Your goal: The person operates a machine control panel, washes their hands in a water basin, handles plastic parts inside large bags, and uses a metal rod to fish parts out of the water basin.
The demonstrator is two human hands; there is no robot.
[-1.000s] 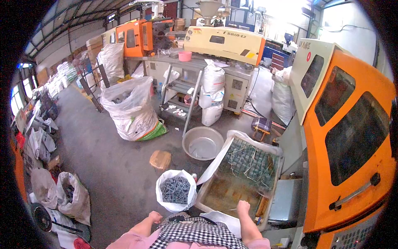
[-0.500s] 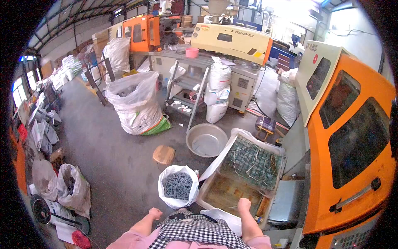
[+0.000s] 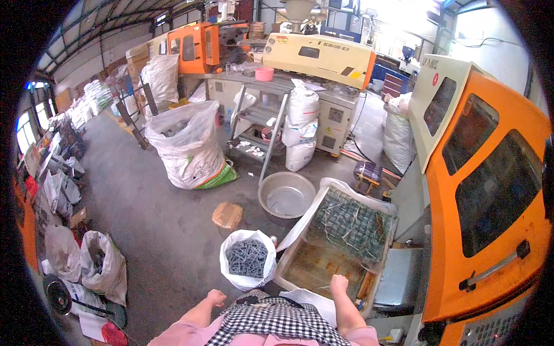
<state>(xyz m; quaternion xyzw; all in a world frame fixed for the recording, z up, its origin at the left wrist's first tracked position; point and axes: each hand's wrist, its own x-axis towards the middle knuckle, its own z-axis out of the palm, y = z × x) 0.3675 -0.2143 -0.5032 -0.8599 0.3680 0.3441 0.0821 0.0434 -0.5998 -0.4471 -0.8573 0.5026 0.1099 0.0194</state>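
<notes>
My left hand (image 3: 216,298) is curled into a fist just below and left of a white sack (image 3: 271,268) filled with grey plastic pieces (image 3: 246,257). Nothing sticks out of this fist. My right hand (image 3: 339,284), also closed with nothing showing in it, is over the near side of a large shallow tub (image 3: 281,275). Brownish water (image 3: 314,262) stands in the tub's near part, and green netting (image 3: 349,225) covers its far part. A checked apron (image 3: 277,320) lies between my forearms.
A metal basin (image 3: 287,195) and a wooden stool (image 3: 227,215) stand beyond the sack. Ahead are a large open bag (image 3: 187,144) and metal steps (image 3: 259,132). An orange moulding machine (image 3: 485,155) rises close on the right. Smaller sacks (image 3: 101,265) and a fan (image 3: 56,292) are at left.
The view has shifted very slightly. Both hands keep the same closed shape and place, and the sack and tub have not moved.
</notes>
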